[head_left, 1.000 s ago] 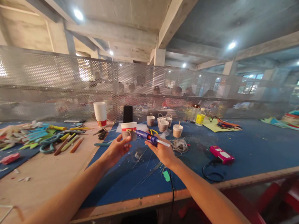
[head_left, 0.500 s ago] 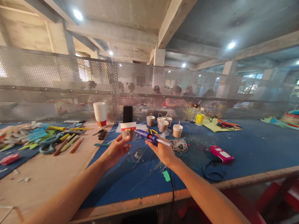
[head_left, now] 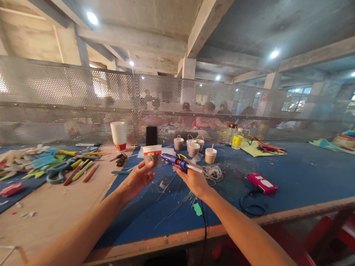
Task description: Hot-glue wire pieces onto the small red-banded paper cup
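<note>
**Cup and glue gun held steady over the blue mat**

Hands have barely shifted across the last second: you keep the same pose, so the work sits at the same step, nozzle at the cup's side. Your left hand is closed around a paper cup, white with a red band, held upright above the table. Your right hand grips a purple glue gun, its tip pointing left, touching or just beside the cup; I cannot tell which. A glue stick pokes out the back.

Print on the cup's red band is too small to read. Likewise the yellow label on the bottle farther right.
</note>
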Action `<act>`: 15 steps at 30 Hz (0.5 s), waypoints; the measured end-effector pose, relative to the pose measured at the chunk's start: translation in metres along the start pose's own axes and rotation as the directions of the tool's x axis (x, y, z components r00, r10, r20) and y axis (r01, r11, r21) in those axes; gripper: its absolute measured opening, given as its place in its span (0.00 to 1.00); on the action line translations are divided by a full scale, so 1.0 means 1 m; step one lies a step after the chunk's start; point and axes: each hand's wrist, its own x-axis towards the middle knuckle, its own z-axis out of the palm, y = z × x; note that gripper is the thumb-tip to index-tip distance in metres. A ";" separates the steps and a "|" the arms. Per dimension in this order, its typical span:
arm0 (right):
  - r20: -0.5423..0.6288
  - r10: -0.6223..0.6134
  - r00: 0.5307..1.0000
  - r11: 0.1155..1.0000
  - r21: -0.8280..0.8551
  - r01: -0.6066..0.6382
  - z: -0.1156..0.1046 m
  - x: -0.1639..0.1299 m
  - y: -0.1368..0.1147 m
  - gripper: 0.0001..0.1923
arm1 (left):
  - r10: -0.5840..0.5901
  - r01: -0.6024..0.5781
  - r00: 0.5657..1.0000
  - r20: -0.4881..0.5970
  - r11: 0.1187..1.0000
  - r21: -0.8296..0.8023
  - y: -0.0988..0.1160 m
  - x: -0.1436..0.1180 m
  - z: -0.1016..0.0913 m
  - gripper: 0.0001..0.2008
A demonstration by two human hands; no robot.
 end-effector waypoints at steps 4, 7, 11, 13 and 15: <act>-0.010 -0.001 1.000 1.000 0.026 0.002 0.001 0.000 0.002 0.18 | -0.009 0.009 1.000 -0.001 1.000 -0.008 0.000 -0.001 0.000 0.14; -0.014 0.007 1.000 1.000 0.029 -0.007 0.001 0.001 0.002 0.18 | -0.014 0.014 1.000 0.001 1.000 -0.022 0.000 0.000 0.000 0.14; 0.018 0.096 0.995 0.988 0.122 -0.097 -0.001 0.003 -0.001 0.20 | -0.014 0.014 1.000 0.001 0.999 -0.033 0.000 0.001 -0.002 0.15; 0.078 0.174 0.982 0.950 0.250 -0.188 -0.003 0.005 -0.003 0.20 | -0.007 0.008 1.000 0.012 0.999 -0.035 0.001 0.002 -0.003 0.17; 0.143 0.261 0.955 0.863 0.408 -0.297 -0.004 0.008 -0.004 0.19 | 0.003 -0.003 1.000 0.020 0.999 -0.039 0.001 0.003 -0.004 0.16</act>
